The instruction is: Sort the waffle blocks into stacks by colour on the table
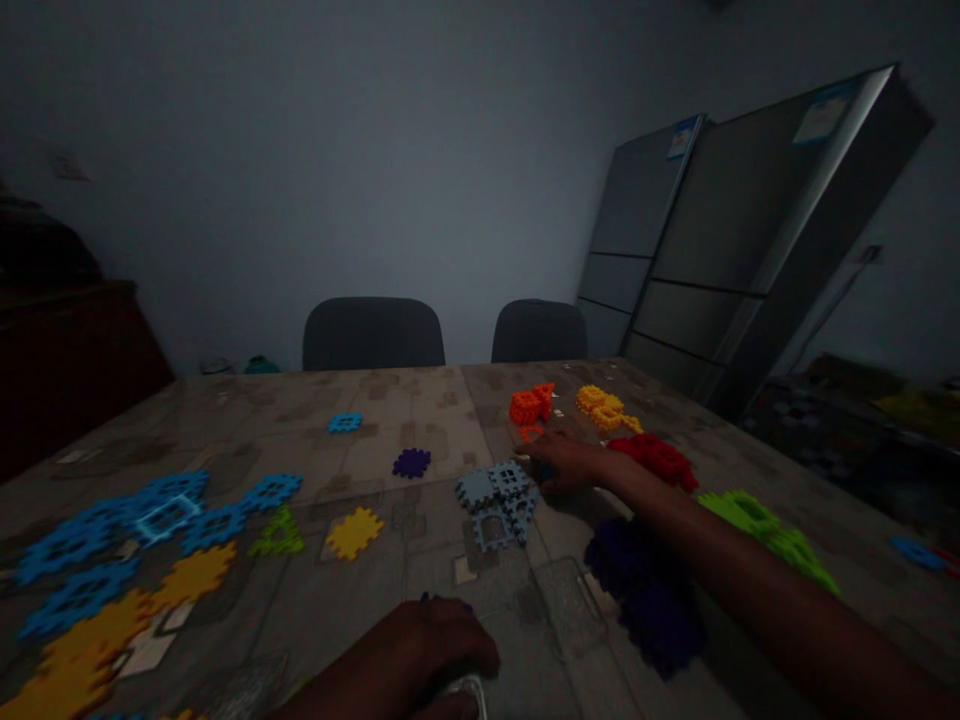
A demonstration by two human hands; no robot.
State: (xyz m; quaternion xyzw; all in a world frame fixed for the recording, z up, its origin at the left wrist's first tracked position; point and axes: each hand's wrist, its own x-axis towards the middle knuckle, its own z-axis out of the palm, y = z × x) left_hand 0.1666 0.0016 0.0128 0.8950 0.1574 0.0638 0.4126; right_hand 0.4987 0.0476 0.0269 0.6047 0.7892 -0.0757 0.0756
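Observation:
My right hand (566,462) reaches across the table just beyond a cluster of grey interlocking plastic pieces (491,490). Its index finger stretches forward beside a small orange piece (531,434), while the thumb and other fingers curl around a dark teal piece (546,470), mostly hidden. My left hand (420,655) is low at the front, fingers curled. A purple edge peeks out above its knuckles and a pale rim shows beneath the fingers; what it holds is mostly covered. Dark purple joined pieces (645,590) lie under the right forearm's near side.
Blue pieces (82,540) and yellow pieces (97,635) spread over the left. Single yellow (355,533), purple (412,462) and blue (345,423) pieces lie mid-table. Orange (530,403), yellow (600,405), red (656,460) and green (765,530) groups line the right. Two chairs (373,335) stand behind.

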